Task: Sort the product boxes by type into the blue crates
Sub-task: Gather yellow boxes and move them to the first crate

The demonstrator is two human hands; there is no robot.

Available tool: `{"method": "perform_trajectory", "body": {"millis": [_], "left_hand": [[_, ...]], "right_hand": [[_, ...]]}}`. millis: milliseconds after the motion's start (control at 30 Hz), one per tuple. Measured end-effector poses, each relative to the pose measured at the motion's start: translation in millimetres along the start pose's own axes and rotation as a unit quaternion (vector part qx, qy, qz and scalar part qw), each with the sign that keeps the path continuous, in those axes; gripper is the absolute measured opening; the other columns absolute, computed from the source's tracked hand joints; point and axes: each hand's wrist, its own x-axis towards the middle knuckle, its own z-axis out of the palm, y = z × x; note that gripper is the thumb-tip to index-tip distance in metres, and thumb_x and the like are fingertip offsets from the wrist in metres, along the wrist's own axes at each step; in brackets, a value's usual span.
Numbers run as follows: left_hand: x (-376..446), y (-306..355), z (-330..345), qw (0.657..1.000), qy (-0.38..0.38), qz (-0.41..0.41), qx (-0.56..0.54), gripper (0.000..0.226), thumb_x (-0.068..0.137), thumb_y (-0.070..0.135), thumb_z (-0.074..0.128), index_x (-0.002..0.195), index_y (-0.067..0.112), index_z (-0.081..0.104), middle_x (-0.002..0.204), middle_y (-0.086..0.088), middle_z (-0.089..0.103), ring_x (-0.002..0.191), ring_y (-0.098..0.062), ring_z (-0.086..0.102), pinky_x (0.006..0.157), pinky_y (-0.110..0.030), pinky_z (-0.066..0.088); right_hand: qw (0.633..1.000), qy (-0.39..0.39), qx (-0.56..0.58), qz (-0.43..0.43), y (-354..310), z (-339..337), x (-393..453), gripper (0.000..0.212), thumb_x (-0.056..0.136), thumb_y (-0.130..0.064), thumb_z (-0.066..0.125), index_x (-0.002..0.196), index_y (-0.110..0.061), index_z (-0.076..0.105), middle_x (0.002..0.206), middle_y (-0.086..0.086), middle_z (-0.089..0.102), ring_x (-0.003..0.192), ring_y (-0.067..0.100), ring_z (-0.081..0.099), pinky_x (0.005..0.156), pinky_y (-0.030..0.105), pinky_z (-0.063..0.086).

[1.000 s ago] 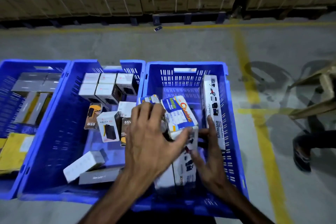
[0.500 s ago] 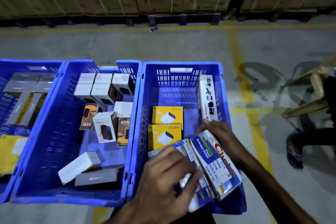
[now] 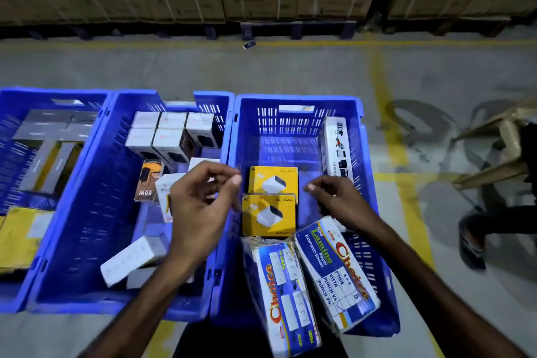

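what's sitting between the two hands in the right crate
In the head view, two yellow boxes lie between the left hand and right hand, flat on the crate floor.

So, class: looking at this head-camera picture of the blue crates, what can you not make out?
- White product box in the middle blue plastic crate: hidden partly by the left hand; label incomplete.
- Leftmost blue plastic crate: cut by the left edge.
- Grey flat boxes inside it: too dim to read.
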Motion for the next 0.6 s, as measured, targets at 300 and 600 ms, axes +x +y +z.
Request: {"method": "perform_trajectory", "body": {"millis": [300, 600], "left_hand": [[118, -86, 61, 0.889, -0.315, 0.037, 0.33, 0.035, 0.089, -0.002, 0.067, 0.122, 0.011, 0.071, 0.118, -0.005, 0.072, 0.109, -0.019, 0.065, 0.088, -0.03, 0.051], [149, -168, 109, 0.744, -0.441, -0.086, 0.494, 0.05, 0.095, 0.007, 0.06, 0.144, 0.009, 0.054, 0.145, -0.021, 0.056, 0.134, -0.038, 0.054, 0.107, -0.041, 0.047]], "right_hand": [[0.961, -0.077, -0.253, -0.079, 1, 12, 89, 0.017, 0.096, -0.022, 0.07, 0.111, -0.013, 0.07, 0.083, -0.003, 0.069, 0.072, 0.016, 0.066, 0.065, 0.035, 0.051], [0.859, -0.213, -0.464, -0.026, 43, 47, 104, 0.068, 0.084, -0.03, 0.083, 0.142, -0.008, 0.054, 0.132, 0.018, 0.061, 0.121, 0.035, 0.059, 0.09, 0.033, 0.045]]}}
